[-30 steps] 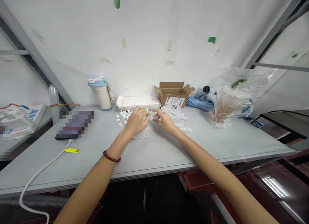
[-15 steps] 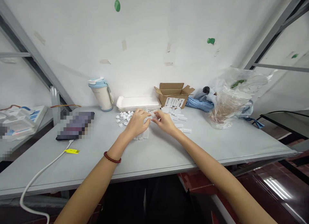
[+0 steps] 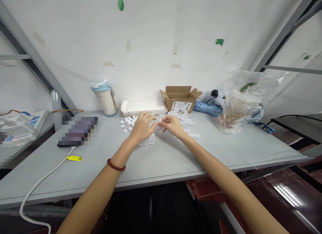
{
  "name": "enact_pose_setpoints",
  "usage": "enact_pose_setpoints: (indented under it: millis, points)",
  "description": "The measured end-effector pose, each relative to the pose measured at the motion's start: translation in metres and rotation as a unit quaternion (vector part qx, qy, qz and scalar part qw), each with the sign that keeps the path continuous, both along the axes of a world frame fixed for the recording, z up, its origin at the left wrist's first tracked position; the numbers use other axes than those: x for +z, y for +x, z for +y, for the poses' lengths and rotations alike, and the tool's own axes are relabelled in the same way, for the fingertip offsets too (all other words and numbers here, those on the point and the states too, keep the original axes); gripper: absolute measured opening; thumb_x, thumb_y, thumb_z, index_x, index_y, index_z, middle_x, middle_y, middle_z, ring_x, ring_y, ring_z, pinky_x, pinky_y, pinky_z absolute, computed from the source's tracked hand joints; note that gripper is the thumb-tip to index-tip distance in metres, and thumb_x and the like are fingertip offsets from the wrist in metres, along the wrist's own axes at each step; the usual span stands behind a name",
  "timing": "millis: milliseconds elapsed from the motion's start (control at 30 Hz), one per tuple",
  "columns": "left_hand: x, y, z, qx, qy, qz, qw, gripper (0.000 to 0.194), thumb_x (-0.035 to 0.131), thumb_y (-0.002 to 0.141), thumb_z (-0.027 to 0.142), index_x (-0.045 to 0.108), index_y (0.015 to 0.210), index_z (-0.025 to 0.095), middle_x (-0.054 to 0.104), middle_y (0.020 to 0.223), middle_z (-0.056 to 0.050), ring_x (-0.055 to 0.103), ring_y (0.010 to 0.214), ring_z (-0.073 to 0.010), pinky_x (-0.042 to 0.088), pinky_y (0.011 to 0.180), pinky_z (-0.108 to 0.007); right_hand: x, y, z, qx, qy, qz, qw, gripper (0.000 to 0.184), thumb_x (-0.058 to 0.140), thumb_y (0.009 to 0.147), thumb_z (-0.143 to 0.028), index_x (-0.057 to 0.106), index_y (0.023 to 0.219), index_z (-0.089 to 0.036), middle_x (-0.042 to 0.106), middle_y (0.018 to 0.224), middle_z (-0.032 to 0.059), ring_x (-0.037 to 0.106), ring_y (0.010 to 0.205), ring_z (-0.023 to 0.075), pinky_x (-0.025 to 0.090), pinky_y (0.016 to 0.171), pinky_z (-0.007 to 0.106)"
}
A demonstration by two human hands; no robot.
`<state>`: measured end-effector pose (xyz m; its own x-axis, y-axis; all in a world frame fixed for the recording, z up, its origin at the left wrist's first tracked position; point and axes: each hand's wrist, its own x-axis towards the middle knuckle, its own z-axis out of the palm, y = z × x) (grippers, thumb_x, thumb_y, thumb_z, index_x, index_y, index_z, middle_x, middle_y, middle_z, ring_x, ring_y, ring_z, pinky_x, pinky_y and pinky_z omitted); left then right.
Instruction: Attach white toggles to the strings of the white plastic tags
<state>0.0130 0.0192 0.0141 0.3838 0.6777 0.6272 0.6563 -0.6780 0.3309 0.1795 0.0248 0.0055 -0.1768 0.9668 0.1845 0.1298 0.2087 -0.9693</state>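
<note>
My left hand [image 3: 143,127], with a beaded bracelet at the wrist, and my right hand [image 3: 173,125] meet over the middle of the table. Their fingers pinch a small clear plastic tube [image 3: 158,119] between them; fingertips partly cover it. Several loose white caps [image 3: 129,121] lie just left of my left hand. Under and in front of that hand are several clear tubes [image 3: 148,140], partly hidden. More clear tubes [image 3: 191,123] are scattered to the right, beyond my right hand.
Behind the hands stand a stack of white trays [image 3: 143,107] and an open cardboard box [image 3: 179,99]. A tumbler [image 3: 107,99] and a phone [image 3: 77,131] with its white cable [image 3: 47,173] are at left. A plastic-wrapped cup [image 3: 241,109] and blue cloth [image 3: 208,107] occupy the right.
The fingers of my right hand have shifted slightly at the tube and sit closer to my left thumb. The camera view has moved a little; the rest stays as before.
</note>
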Motion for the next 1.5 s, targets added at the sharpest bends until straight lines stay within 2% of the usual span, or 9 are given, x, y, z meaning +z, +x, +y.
enact_pose_setpoints:
  millis: [133, 333, 533, 700, 800, 900, 1000, 1233, 1500]
  points:
    - [0.002, 0.002, -0.005, -0.045, -0.04, 0.037, 0.997, 0.019, 0.061, 0.078, 0.029, 0.062, 0.095, 0.019, 0.065, 0.096, -0.006, 0.053, 0.096, -0.0246, 0.047, 0.081, -0.041, 0.005, 0.0, -0.003, -0.003, -0.048, 0.039, 0.998, 0.027, 0.075, 0.064, -0.033, 0.055, 0.068, -0.014, 0.059, 0.059, -0.0002, 0.059, 0.054, 0.012, 0.053, 0.048, 0.025]
    - [-0.003, 0.004, -0.003, -0.053, -0.013, 0.046, 0.997, 0.031, 0.065, 0.075, 0.028, 0.058, 0.104, 0.019, 0.061, 0.107, -0.009, 0.051, 0.104, -0.0267, 0.045, 0.086, -0.044, 0.006, 0.002, -0.003, 0.014, -0.08, 0.052, 0.995, 0.031, 0.078, 0.061, -0.035, 0.056, 0.063, -0.014, 0.056, 0.054, -0.0016, 0.056, 0.052, 0.0104, 0.054, 0.051, 0.026]
    - [-0.003, 0.003, -0.001, -0.065, -0.038, 0.059, 0.995, 0.027, 0.07, 0.07, 0.027, 0.059, 0.094, 0.019, 0.063, 0.104, -0.007, 0.051, 0.104, -0.0263, 0.044, 0.089, -0.043, 0.009, 0.004, -0.003, 0.044, -0.114, 0.002, 0.993, 0.024, 0.074, 0.068, -0.029, 0.057, 0.06, -0.013, 0.058, 0.051, -0.0004, 0.058, 0.049, 0.0103, 0.054, 0.053, 0.024]
    - [-0.001, 0.0, -0.003, -0.069, -0.112, 0.088, 0.987, 0.027, 0.07, 0.068, 0.031, 0.059, 0.089, 0.021, 0.063, 0.098, -0.005, 0.052, 0.101, -0.0254, 0.045, 0.086, -0.04, 0.011, 0.011, -0.002, 0.106, -0.157, -0.054, 0.98, 0.023, 0.074, 0.069, -0.029, 0.059, 0.063, -0.012, 0.063, 0.053, 0.0022, 0.062, 0.05, 0.0113, 0.052, 0.052, 0.021]
    - [-0.001, -0.004, -0.006, -0.061, -0.163, 0.113, 0.978, 0.034, 0.07, 0.064, 0.036, 0.058, 0.093, 0.022, 0.061, 0.1, -0.005, 0.054, 0.098, -0.0255, 0.047, 0.079, -0.036, 0.009, 0.015, 0.0, 0.157, -0.185, -0.095, 0.966, 0.022, 0.072, 0.071, -0.03, 0.062, 0.065, -0.011, 0.066, 0.056, 0.0049, 0.065, 0.054, 0.0127, 0.051, 0.052, 0.02]
    - [0.0, -0.008, -0.007, -0.056, -0.217, 0.141, 0.964, 0.045, 0.071, 0.06, 0.04, 0.057, 0.099, 0.022, 0.057, 0.104, -0.006, 0.057, 0.09, -0.0237, 0.048, 0.069, -0.031, 0.008, 0.016, -0.001, 0.194, -0.196, -0.138, 0.951, 0.021, 0.071, 0.071, -0.028, 0.063, 0.064, -0.01, 0.068, 0.061, 0.0056, 0.063, 0.051, 0.0117, 0.047, 0.045, 0.019]
    - [0.002, -0.01, -0.009, -0.065, -0.245, 0.164, 0.953, 0.046, 0.071, 0.059, 0.039, 0.056, 0.099, 0.023, 0.056, 0.103, -0.005, 0.056, 0.089, -0.0229, 0.047, 0.068, -0.03, 0.008, 0.015, -0.001, 0.218, -0.19, -0.17, 0.942, 0.02, 0.067, 0.073, -0.026, 0.062, 0.062, -0.01, 0.067, 0.061, 0.0041, 0.06, 0.044, 0.0099, 0.04, 0.038, 0.018]
    - [0.009, -0.011, -0.01, -0.095, -0.291, 0.199, 0.931, 0.046, 0.065, 0.064, 0.041, 0.051, 0.103, 0.021, 0.055, 0.109, -0.006, 0.046, 0.108, -0.0255, 0.043, 0.081, -0.03, 0.003, 0.013, 0.002, 0.211, -0.186, -0.189, 0.941, 0.015, 0.063, 0.076, -0.021, 0.061, 0.068, -0.01, 0.067, 0.061, 0.0021, 0.059, 0.04, 0.0085, 0.031, 0.033, 0.017]
    - [0.003, -0.012, -0.005, -0.099, -0.301, 0.215, 0.924, 0.053, 0.065, 0.064, 0.046, 0.049, 0.107, 0.02, 0.053, 0.113, -0.008, 0.04, 0.114, -0.0281, 0.039, 0.086, -0.033, 0.002, 0.012, 0.001, 0.183, -0.173, -0.215, 0.943, 0.011, 0.061, 0.077, -0.018, 0.061, 0.069, -0.01, 0.067, 0.064, 0.0022, 0.058, 0.04, 0.0077, 0.03, 0.034, 0.018]
